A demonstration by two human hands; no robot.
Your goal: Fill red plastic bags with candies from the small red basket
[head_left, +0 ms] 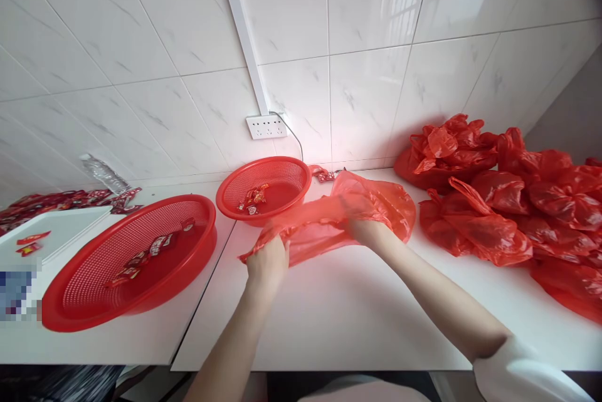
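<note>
A thin red plastic bag (320, 217) is stretched sideways in front of me, above the white table. My left hand (268, 261) is closed on the left end of its edge. My right hand (365, 230) is at the bag's right part, with the wrist bare and the fingers covered by the see-through film, so their grip is hidden. Just beyond the left hand stands a small red plastic basket (224, 201) holding several wrapped snacks (255, 196). Behind the bag, a few small red packets (324, 175) lie near the wall.
A large red basket (61, 301) with several snack packets (160, 244) stands at left. Beyond it are a white tray (101, 217), a clear plastic bottle (106, 174) and piled red packets (47, 204). Filled red bags (480, 220) crowd the right. A power strip (266, 127) is on the wall.
</note>
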